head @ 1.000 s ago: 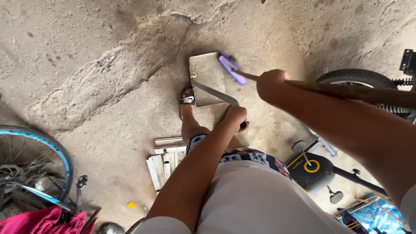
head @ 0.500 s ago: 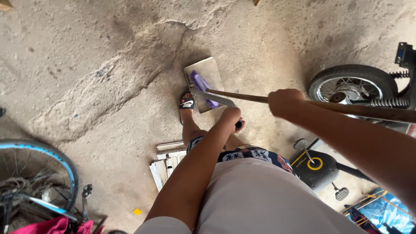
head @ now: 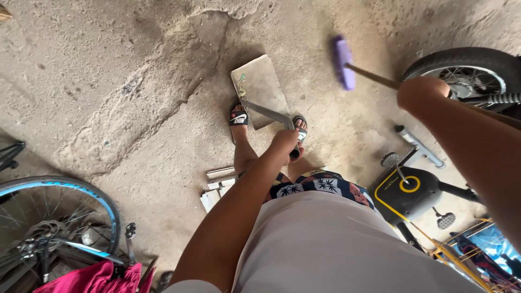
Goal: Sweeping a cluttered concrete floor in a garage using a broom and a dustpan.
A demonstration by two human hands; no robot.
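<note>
Lowest in the frame I see my white shirt and patterned shorts, with both arms reaching away from them. My left hand (head: 286,142), at the centre of the frame, is clamped around the dark grip of the dustpan handle (head: 267,113), which slants up-left to the dustpan (head: 260,87). The pan rests flat on the concrete floor (head: 108,65) just above my sandalled feet, and I make out only a few small specks of litter near its left edge. My right hand (head: 422,93), at the right of the frame, is closed on the wooden broom stick (head: 373,77); the purple broom head (head: 343,62) sits to the right of the pan, apart from it, and I cannot tell whether it touches the ground. Judging by this, a little debris is gathered in the pan, while the dusty floor around it looks mostly unswept. Farther out: slats of wood (head: 217,187) by my left leg, a yellow-and-black exercise machine (head: 407,192) lower right, a motorbike wheel (head: 467,70) upper right, a blue-rimmed bicycle wheel (head: 59,217) lower left
</note>
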